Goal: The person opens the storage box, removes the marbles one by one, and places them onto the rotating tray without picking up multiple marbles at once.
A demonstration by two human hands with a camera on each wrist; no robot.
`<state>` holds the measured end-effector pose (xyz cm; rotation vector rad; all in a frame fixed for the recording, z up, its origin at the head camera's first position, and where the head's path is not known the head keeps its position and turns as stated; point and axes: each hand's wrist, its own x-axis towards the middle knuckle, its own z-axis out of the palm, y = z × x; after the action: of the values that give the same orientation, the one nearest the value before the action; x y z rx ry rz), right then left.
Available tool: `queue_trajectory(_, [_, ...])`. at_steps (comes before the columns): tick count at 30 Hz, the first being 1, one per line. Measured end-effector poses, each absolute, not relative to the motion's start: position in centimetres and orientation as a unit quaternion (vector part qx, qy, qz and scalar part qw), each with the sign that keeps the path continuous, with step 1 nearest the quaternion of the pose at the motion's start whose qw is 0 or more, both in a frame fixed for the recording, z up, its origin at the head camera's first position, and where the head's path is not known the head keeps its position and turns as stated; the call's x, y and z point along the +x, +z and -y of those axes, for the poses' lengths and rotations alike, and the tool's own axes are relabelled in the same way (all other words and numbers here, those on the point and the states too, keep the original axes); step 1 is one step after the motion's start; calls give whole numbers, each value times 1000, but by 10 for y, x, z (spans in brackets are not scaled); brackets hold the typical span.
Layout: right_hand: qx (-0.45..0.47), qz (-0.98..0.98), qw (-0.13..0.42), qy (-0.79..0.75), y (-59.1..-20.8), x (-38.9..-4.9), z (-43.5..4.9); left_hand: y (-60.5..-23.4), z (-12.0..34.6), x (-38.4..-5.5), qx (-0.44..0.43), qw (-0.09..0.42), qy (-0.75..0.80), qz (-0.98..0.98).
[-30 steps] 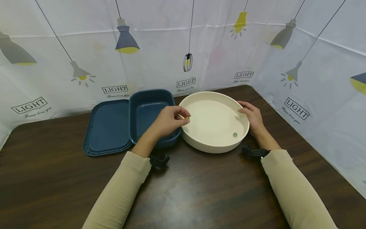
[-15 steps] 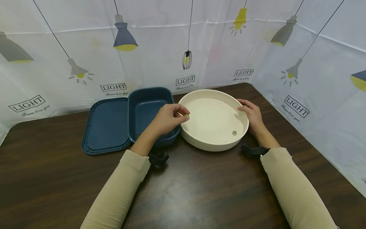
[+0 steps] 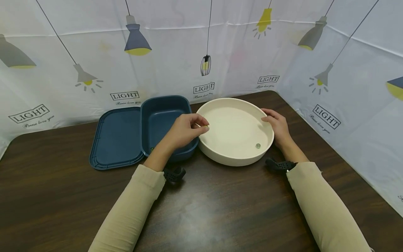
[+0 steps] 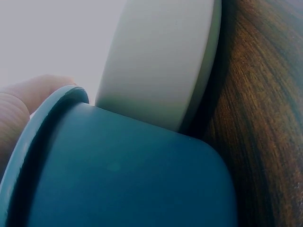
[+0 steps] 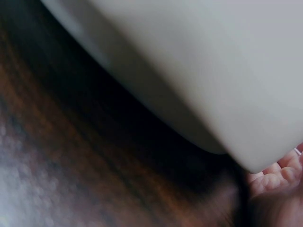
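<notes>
My left hand (image 3: 185, 130) pinches a small yellowish marble (image 3: 205, 126) between thumb and fingertips, mostly covered by them, at the left rim of a round cream bowl (image 3: 234, 161). With fingers over the rim and thumb inside, my right hand (image 3: 279, 128) grips the bowl's right side. A clear greenish glass marble (image 3: 258, 146) lies on the bowl floor, toward the near right. Under my left forearm stands a dark blue box (image 3: 148, 115), with a small greenish marble (image 3: 152, 149) partly visible in its near left corner. The left wrist view shows the box wall (image 4: 132, 175) against the bowl.
A flat blue lid (image 3: 118, 138) lies on the dark wooden table (image 3: 201, 206), touching the box's left side. A white curtain (image 3: 176, 45) printed with lamps hangs behind and to the right. Black straps (image 3: 174, 174) circle both wrists.
The view has tipped down slightly, so everything sits a little higher in the frame. Less of the pinched marble shows between my left fingers. My right hand keeps its grip on the bowl.
</notes>
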<state>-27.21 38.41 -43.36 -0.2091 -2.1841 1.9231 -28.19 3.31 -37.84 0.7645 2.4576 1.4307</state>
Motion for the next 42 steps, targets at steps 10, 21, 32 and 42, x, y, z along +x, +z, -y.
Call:
queue_trajectory(10, [-73,742,108,658,-434,-272,-385,-379,-33,-283,261,91,485,-830])
queue_trajectory(21, [-81,748,105,651,-434,-273,-384,-381,-33,-284,259,87,488,-829])
queue_trajectory(32, [-80,736,107,664,-434,-271,-384,-382,-34,-284,254,93,487,-831])
queue_trajectory(42, [-81,736,106,664,-432,-271,-383,-380,-34,-284,253,92,485,-832])
